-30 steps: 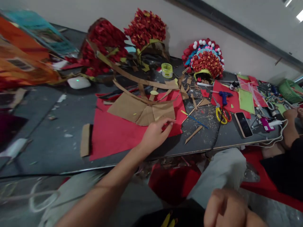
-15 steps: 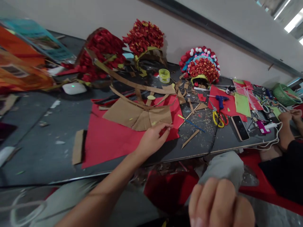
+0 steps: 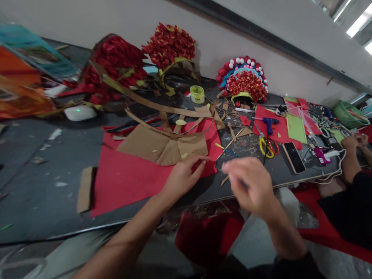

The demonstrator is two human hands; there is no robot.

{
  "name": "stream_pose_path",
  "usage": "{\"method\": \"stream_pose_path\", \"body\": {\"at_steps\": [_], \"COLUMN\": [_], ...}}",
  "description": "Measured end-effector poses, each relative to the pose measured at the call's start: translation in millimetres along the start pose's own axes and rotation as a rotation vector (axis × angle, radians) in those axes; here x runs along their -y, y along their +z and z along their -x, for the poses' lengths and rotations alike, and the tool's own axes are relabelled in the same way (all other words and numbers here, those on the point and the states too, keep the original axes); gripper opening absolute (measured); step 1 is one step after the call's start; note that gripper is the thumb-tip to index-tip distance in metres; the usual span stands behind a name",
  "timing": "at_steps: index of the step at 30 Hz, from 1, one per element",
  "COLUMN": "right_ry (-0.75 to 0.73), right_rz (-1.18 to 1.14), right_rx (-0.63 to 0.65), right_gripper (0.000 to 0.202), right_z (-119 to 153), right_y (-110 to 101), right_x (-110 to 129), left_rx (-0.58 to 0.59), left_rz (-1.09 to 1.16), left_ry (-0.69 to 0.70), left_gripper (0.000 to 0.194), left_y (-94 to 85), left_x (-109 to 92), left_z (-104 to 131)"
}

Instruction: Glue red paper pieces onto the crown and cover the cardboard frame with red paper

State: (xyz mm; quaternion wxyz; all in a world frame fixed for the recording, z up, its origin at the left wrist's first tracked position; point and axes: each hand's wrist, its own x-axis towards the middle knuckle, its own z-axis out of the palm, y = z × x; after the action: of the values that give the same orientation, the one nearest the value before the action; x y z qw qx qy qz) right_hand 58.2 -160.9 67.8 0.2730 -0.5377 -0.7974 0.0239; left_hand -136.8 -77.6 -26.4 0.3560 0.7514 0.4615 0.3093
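Observation:
My left hand point(image 3: 184, 174) rests at the lower right of a brown cardboard frame point(image 3: 142, 144), its thumb and fingers bent toward each other near the cardboard's edge; whether anything is between them is too small to tell. Beneath the frame lies a red sheet point(image 3: 124, 182). Curved cardboard strips point(image 3: 162, 106) arch over the frame. My right hand point(image 3: 250, 184), blurred, hovers over the table's front edge with curled fingers, right of the red sheet. A thin blue and yellow brush point(image 3: 228, 150) lies just beyond it.
Yellow-handled scissors point(image 3: 266, 148), a blue glue gun point(image 3: 270, 123) and a phone point(image 3: 294, 157) lie to the right. Red-decorated headpieces point(image 3: 173, 45) stand along the wall. A white mouse point(image 3: 80, 112) is at left. Another person's hand point(image 3: 349, 142) is at far right.
My right hand has risen from the bottom of the view to the table's front edge. My left hand stays by the cardboard. The view has shifted slightly.

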Motion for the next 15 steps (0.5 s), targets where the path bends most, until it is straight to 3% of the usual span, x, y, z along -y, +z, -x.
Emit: {"method": "stream_pose_path", "body": {"at_steps": [4, 6, 9, 12, 15], "right_ry": [0.319, 0.342, 0.3, 0.328, 0.436], "right_rz": [0.281, 0.298, 0.312, 0.338, 0.488], "right_rx": [0.308, 0.36, 0.352, 0.261, 0.115], "right_gripper": [0.026, 0.022, 0.021, 0.022, 0.024], "right_z": [-12, -6, 1, -6, -31], "right_y": [32, 43, 49, 32, -16], "right_x": [-62, -81, -87, -92, -122], "left_rx": [-0.01, -0.01, -0.007, 0.003, 0.004], "left_rz": [-0.013, -0.016, -0.02, -0.018, -0.032], "left_ry": [-0.011, -0.023, -0.023, -0.007, -0.01], "left_gripper": [0.034, 0.034, 0.034, 0.034, 0.035], "left_y": [0.0, -0.5, -0.9, -1.1, -0.7], "left_x": [2, 2, 1, 2, 2], "left_z": [-1, -2, -2, -1, -2]}}
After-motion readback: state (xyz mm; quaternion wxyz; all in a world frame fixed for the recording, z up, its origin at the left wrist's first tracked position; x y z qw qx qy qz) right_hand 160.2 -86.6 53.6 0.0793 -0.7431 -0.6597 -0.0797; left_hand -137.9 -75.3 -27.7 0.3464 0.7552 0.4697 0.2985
